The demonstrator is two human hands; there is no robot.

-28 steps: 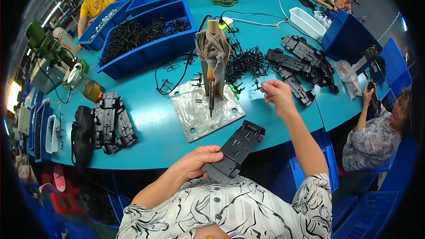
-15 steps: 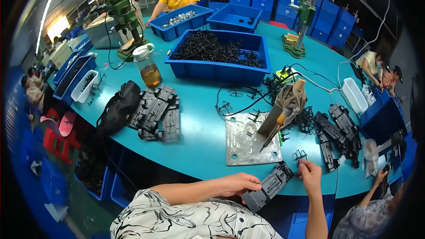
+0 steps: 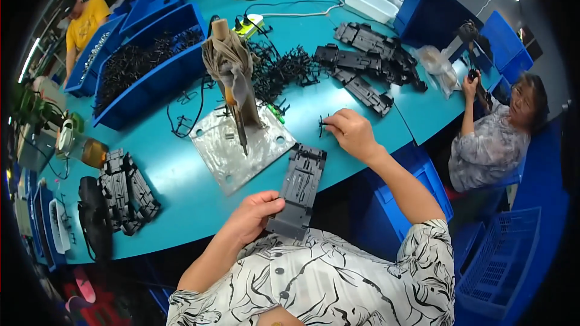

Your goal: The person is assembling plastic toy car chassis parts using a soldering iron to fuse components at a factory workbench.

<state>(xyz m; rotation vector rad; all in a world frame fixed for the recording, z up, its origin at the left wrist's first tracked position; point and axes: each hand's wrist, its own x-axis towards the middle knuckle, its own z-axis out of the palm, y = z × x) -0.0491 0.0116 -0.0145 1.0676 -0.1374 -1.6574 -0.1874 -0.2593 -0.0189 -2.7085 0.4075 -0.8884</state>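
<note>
My left hand (image 3: pixel 252 217) grips the near end of a flat dark grey plastic plate (image 3: pixel 299 190), which slants over the front edge of the teal table (image 3: pixel 181 193). My right hand (image 3: pixel 352 133) is raised just past the plate's far end and pinches a small black plastic clip (image 3: pixel 324 124) between its fingertips. Right behind the plate lies a steel base plate (image 3: pixel 241 145) with an upright cloth-wrapped tool (image 3: pixel 232 75) standing on it. A heap of black clips (image 3: pixel 281 66) lies beyond the tool.
A blue bin (image 3: pixel 148 63) of black parts stands at the back left. Stacks of grey plates lie at the left (image 3: pixel 124 190) and back right (image 3: pixel 368 60). A seated person (image 3: pixel 498 139) works on the right, another in yellow (image 3: pixel 84 21) far left. Blue crates (image 3: pixel 501 259) stand beside my chair.
The view has swung back toward the fixture. My right hand has come in from the clip heap with a small clip and is now at the plate's far end. My left hand still holds the plate.
</note>
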